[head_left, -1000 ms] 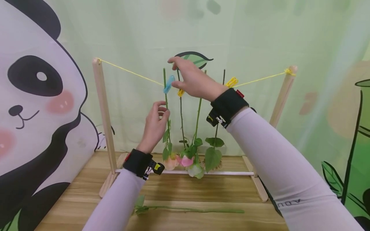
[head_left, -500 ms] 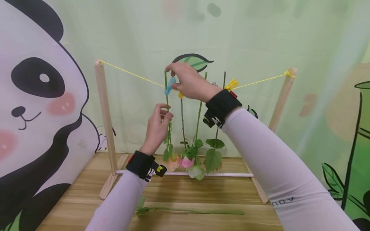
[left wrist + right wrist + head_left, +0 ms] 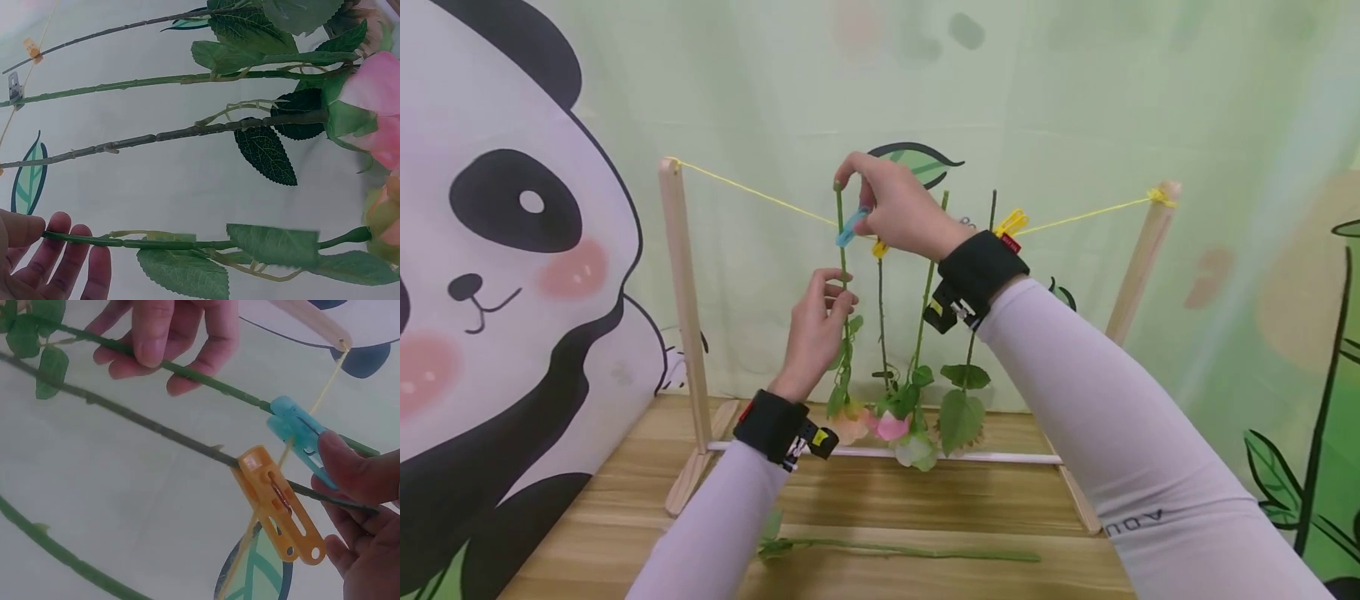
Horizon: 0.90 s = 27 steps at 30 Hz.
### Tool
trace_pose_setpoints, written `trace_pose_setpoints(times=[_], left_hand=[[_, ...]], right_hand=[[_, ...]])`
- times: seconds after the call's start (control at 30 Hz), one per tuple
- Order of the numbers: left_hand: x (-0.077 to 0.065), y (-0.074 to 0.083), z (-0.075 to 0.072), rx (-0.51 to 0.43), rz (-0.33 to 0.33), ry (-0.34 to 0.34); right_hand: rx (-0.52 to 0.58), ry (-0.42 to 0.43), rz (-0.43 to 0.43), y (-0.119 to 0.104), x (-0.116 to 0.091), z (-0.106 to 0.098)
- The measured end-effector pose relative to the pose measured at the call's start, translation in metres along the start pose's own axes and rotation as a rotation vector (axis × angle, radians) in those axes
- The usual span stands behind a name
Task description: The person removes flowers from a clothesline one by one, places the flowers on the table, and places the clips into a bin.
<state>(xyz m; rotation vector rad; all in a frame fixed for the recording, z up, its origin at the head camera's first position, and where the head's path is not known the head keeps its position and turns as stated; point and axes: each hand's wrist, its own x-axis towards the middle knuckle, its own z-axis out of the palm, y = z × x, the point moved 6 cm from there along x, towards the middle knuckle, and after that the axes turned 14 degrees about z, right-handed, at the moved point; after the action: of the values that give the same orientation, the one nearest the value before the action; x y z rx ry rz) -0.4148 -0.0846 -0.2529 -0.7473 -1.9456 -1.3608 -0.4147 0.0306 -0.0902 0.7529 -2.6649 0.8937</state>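
My left hand [image 3: 816,321] pinches the green stem [image 3: 219,386] of an upside-down peach artificial flower [image 3: 850,427], thumb on one side and fingers on the other. Above it, my right hand [image 3: 898,204] pinches the handle end of a blue clothespin [image 3: 294,425]. The clothespin's jaws lie at the stem and the yellow string [image 3: 328,381]; whether they grip both is hard to tell. Just beside it, a yellow clothespin [image 3: 275,500] clips a darker stem [image 3: 156,428] to the string. That stem carries a pink flower [image 3: 372,109].
Two wooden posts [image 3: 685,300] hold the string, with a white rod [image 3: 1000,457] joining their feet. A silver clip [image 3: 15,87] and another yellow clothespin [image 3: 1011,223] hold further stems. One green stem [image 3: 917,552] lies across the wooden tabletop [image 3: 925,504]. A panda-printed backdrop [image 3: 760,100] stands behind.
My right fingers have drawn in around the blue clothespin's handles, and the clothespin has tilted. My left hand keeps to the same stretch of stem. The whole view has shifted slightly.
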Motion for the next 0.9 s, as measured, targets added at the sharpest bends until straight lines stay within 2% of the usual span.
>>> trace_pose_setpoints(times=[0.3,0.67,0.9], left_hand=[[0.003,0.004,0.003,-0.012,0.007,0.003],[0.002,0.007,0.006,-0.021,0.019,0.018],[0.0,0.01,-0.002,-0.011,0.052,0.069]], right_hand=[[0.09,0.052,-0.03,-0.004,0.0,-0.015],[0.101,0.145,-0.091,-0.009,-0.008,-0.026],[0.061,0.178,-0.119,-0.008,-0.014,-0.027]])
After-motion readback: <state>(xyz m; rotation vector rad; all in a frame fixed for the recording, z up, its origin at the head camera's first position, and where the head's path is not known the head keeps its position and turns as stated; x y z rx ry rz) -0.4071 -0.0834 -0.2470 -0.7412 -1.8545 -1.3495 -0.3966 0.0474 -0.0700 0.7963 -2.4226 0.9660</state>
